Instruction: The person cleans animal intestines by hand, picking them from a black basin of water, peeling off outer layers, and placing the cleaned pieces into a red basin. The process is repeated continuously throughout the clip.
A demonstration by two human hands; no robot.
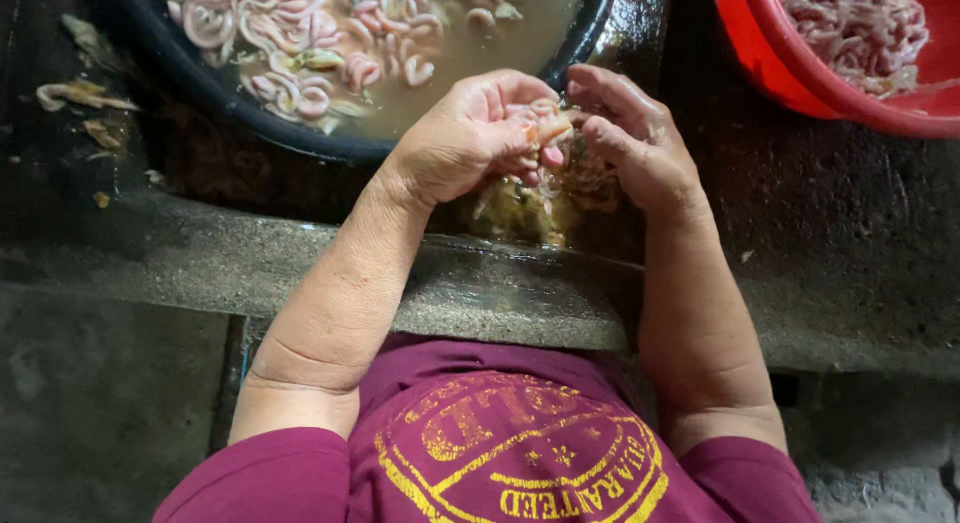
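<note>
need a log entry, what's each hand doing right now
left hand: closed on a shrimp
right hand: fingers curled, pinching the same shrimp

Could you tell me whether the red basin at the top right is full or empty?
Partly full: the red basin holds a pale pink heap.

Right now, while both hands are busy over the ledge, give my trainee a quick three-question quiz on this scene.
1. True or false: the left hand and right hand hold a shrimp between them.
2. Which container holds the shrimp soaking in murky water?
A. the dark basin
B. the red tub
C. a metal tray
3. What lies on the wet stone ledge just below the hands?

Key:
1. True.
2. A.
3. A pile of shrimp shells.
</note>
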